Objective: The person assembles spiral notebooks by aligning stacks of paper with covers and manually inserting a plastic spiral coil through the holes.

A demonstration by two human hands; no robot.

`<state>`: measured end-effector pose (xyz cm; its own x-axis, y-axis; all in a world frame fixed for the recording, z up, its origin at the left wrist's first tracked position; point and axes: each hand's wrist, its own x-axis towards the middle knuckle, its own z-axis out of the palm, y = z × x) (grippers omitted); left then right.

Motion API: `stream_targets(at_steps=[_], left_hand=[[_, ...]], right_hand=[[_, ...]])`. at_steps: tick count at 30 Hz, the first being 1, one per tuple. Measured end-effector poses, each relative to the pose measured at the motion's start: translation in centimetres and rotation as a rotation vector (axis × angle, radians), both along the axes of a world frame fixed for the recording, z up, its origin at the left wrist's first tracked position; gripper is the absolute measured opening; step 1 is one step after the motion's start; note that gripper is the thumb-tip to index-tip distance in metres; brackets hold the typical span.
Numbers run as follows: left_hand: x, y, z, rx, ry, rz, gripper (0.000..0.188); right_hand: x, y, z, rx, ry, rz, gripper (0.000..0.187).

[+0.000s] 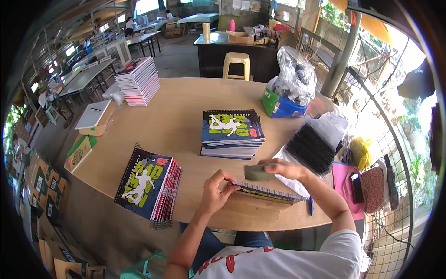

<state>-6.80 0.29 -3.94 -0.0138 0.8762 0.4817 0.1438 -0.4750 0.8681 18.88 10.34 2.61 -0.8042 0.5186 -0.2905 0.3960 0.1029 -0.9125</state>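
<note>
**Black spiral wire at the near table edge, both your hands on one notebook**

Black wire runs along the edge of the spiral-bound notebook [269, 192] you are working on, which lies tilted on a bare wooden block [253, 207] at the near edge of the round light-wood table [181, 100]. Your left hand [217, 186] pinches the notebook's left corner, fingers closed narrowly on the cover and the wire end. Your right hand [284, 168] sits just beyond the notebook, fingers curled over a small grey-green flat tool [258, 172] that it presses down near the spiral edge.

Left of your hands, a fanned stack of finished notebooks with black covers and yellow-green figures [147, 186] overhangs the near rim. Farther in, toward the middle of the table, a squared stack of the same dark-covered notebooks [231, 132] stands well apart from the one you hold. To the right, a bundle of loose black spiral coils [310, 149] rests on white plastic wrapping, close to your right wrist. Beyond it sits a blue-and-green box [281, 106] with a clear plastic bag of dark parts [295, 74] on top. At the far left of the table stands a tall pile of pink-edged notebooks [138, 80]. A blue pen [310, 205] lies at the near rim, just right of the wooden block.
</note>
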Motion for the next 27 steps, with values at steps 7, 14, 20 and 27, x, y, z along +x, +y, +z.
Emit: stream_targets(at_steps=[7, 14, 20, 27], left_hand=[[0.5, -0.2, -0.3, -0.003, -0.044, 0.001, 0.026], [0.4, -0.5, -0.3, -0.059, -0.097, -0.043, 0.031], [0.1, 0.0, -0.6, -0.107, -0.072, -0.037, 0.04], [0.4, 0.1, -0.1, -0.128, -0.086, -0.08, 0.047]], right_hand=[[-0.5, 0.3, -1.1, 0.139, -0.124, 0.098, 0.079], [-0.7, 0.6, -0.8, 0.126, -0.165, 0.019, 0.072], [-1.0, -0.4, -0.1, -0.036, 0.262, 0.044, 0.082], [-0.4, -0.5, -1.4, -0.306, 0.42, -0.04, 0.076]])
